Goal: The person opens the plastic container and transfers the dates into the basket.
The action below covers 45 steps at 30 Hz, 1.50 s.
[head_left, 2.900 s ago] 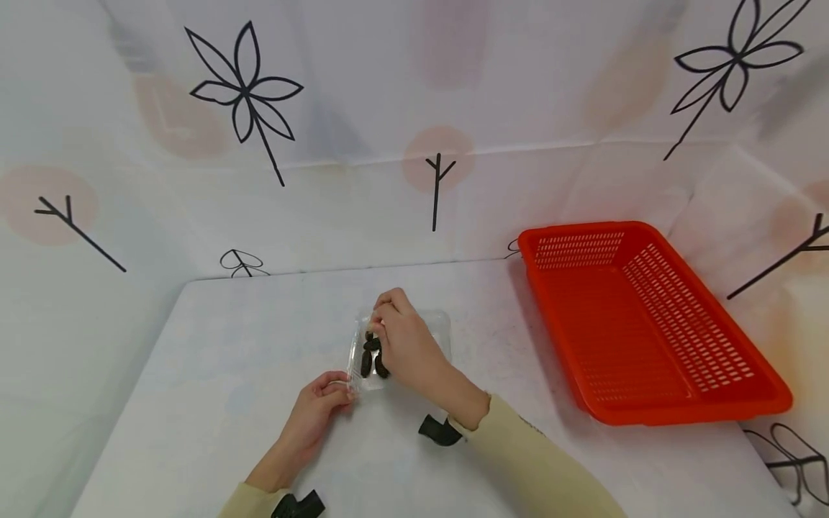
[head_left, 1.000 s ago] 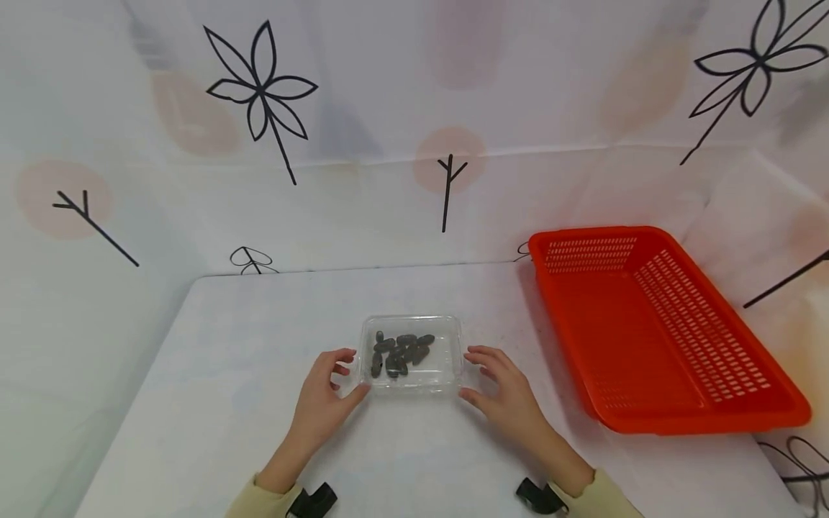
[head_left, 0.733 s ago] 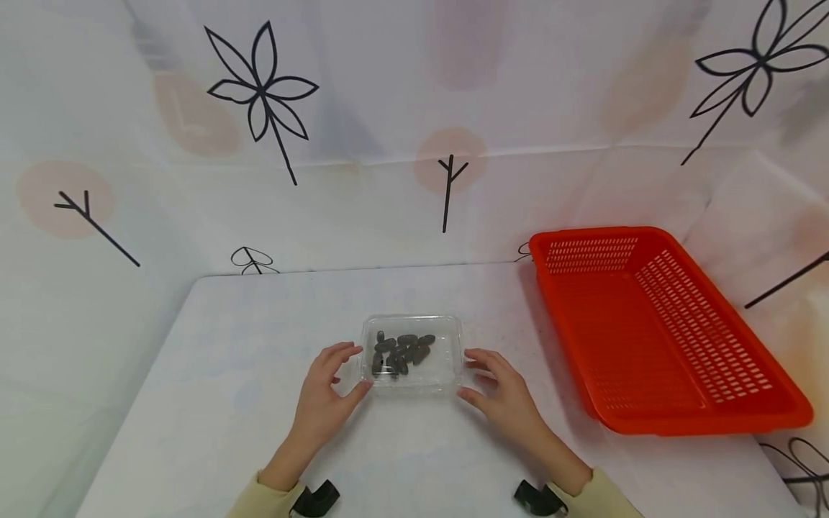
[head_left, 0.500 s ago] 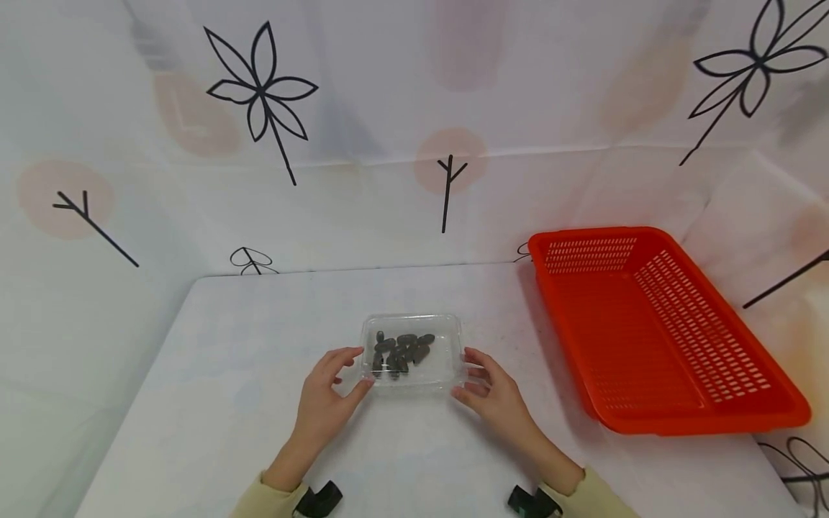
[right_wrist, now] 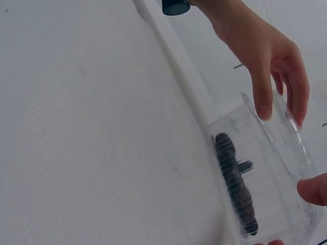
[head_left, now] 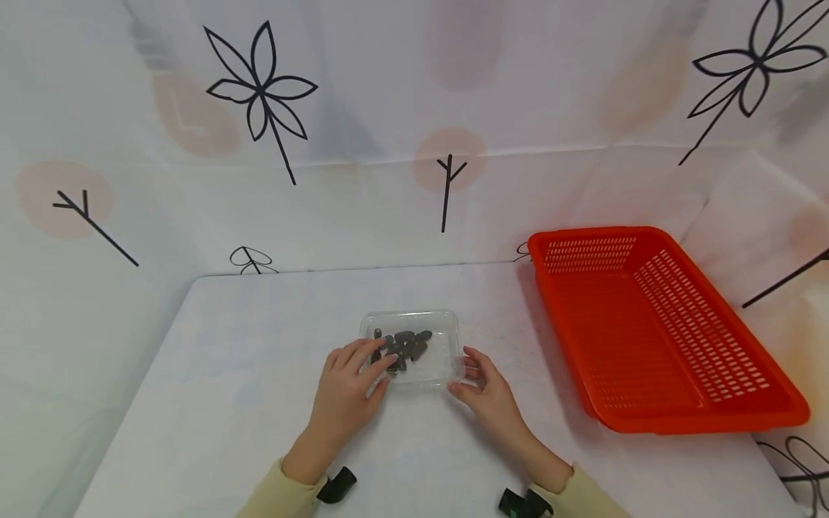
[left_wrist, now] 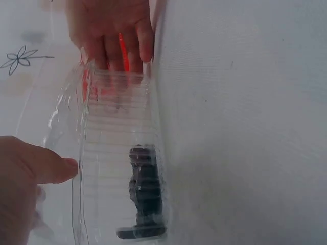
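A clear plastic box (head_left: pixel 435 368) stands on the white table, holding several dark, oval, pebble-like pieces (head_left: pixel 406 347). My left hand (head_left: pixel 343 392) reaches over its near left side, fingers loosely bent above the pieces and hiding some of them. In the right wrist view this left hand (right_wrist: pixel 268 56) has its thumb inside the near rim and its other fingers farther across. At the box's right end, my right hand (head_left: pixel 490 396) holds the side, thumb at the near corner and fingers behind the wall. The right thumb (right_wrist: pixel 314 189) presses at the rim in the right wrist view.
A large red plastic basket (head_left: pixel 648 345) with slotted walls stands at the right of the table (head_left: pixel 259 403). Behind the table hangs a white cloth (head_left: pixel 363 208) printed with leaves. Dark wrist cameras sit below both hands, the left camera (head_left: pixel 337 485) nearer the middle.
At first my right hand was among the pieces; it then moved to the box's right side and closed in on it. My left hand has moved from the left side to over the pieces.
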Each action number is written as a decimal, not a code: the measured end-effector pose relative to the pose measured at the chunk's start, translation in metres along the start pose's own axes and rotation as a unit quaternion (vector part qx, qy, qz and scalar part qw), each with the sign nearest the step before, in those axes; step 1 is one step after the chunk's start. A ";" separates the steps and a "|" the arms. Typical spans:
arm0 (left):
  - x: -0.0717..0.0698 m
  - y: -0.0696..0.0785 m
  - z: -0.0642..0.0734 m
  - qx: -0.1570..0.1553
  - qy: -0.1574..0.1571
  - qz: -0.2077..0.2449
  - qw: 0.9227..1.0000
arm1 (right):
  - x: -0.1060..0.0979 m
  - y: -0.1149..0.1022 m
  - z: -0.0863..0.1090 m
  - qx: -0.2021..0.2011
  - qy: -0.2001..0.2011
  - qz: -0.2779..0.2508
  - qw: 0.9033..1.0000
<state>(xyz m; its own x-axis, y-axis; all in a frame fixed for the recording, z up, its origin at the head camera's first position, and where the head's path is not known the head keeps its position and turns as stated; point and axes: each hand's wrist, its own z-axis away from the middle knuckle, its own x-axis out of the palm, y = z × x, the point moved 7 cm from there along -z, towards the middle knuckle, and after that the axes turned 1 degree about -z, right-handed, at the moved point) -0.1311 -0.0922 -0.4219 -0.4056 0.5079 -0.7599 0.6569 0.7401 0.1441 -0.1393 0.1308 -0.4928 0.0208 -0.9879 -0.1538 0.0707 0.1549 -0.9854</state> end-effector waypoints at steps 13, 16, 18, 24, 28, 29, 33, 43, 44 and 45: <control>0.019 0.040 -0.024 0.099 -0.026 -0.067 0.992 | 0.002 0.004 -0.002 0.023 0.014 0.043 0.999; 0.019 0.041 -0.024 0.097 -0.026 -0.053 0.994 | 0.001 0.003 -0.004 0.022 0.023 0.045 0.998; 0.020 0.041 -0.024 0.090 -0.030 -0.046 0.994 | 0.000 0.002 -0.004 0.018 0.030 0.044 0.998; 0.020 0.040 -0.023 0.085 -0.025 -0.039 0.995 | 0.000 0.003 -0.008 0.036 0.041 0.067 0.996; 0.019 0.040 -0.024 0.094 -0.005 -0.032 0.995 | 0.002 0.003 -0.010 0.051 0.043 0.086 0.994; 0.019 0.040 -0.024 0.096 -0.001 -0.033 0.995 | 0.003 0.002 -0.011 0.053 0.042 0.089 0.994; 0.020 0.041 -0.024 0.102 0.008 -0.037 0.994 | 0.005 -0.003 -0.013 0.047 0.039 0.108 0.992; 0.020 0.044 -0.026 0.105 0.027 -0.035 0.993 | 0.011 -0.008 -0.012 0.028 0.046 0.139 0.989; 0.020 0.044 -0.026 0.106 0.032 -0.034 0.993 | 0.011 -0.009 -0.012 0.026 0.046 0.139 0.989; 0.020 0.043 -0.026 0.104 0.036 -0.030 0.993 | 0.012 -0.008 -0.012 0.026 0.047 0.139 0.989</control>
<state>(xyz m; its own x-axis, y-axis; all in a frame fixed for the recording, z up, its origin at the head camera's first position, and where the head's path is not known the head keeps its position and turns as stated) -0.1271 -0.0385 -0.4143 -0.4874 0.5007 -0.7153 0.7440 0.6670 -0.0401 -0.1515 0.1179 -0.4872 -0.0459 -0.9033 -0.4265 0.1267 0.4182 -0.8995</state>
